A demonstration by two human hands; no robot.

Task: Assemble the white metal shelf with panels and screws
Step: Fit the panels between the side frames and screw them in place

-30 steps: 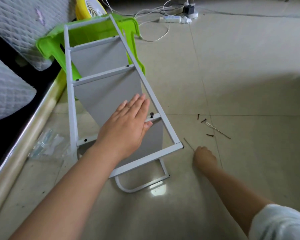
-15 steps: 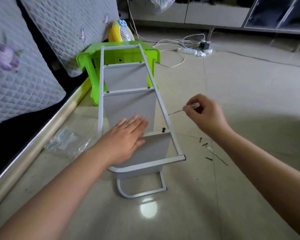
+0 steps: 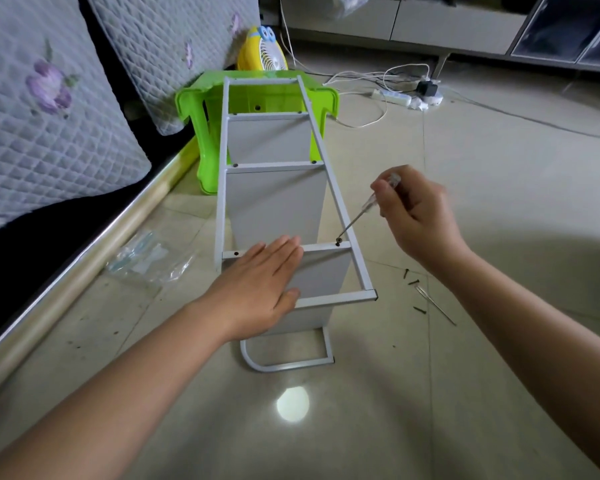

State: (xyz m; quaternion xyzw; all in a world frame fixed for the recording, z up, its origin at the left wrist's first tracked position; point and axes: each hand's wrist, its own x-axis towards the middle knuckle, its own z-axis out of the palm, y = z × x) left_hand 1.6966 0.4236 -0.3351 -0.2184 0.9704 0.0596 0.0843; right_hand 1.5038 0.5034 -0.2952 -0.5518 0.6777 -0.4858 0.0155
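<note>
Head view: the white metal shelf (image 3: 222, 202) lies on its side on the tiled floor (image 3: 499, 202), its far end propped on a green plastic stool (image 3: 201, 109). Grey panels (image 3: 274, 206) hang between the frame's cross rails. The left hand (image 3: 257, 292) lies flat with straight fingers on the nearest cross rail and the panel below it, holding nothing. The right hand (image 3: 416, 216) has its fingers curled round the clear handle of a screwdriver (image 3: 368, 206), which slants down to the left; its tip meets a dark screw (image 3: 338, 241) sitting at the right end of that same cross rail, beside the side rail. At the rail's left end a dark screw hole (image 3: 236, 253) shows. Loose screws (image 3: 413, 282) and a thin metal rod (image 3: 435, 309) lie on the floor just right of the frame's near corner. A clear plastic bag (image 3: 146, 258) lies left of the frame, near quilted cushions (image 3: 49, 116). Behind the stool stands a yellow fan (image 3: 264, 50); a power strip (image 3: 392, 97) with cables lies farther right
</note>
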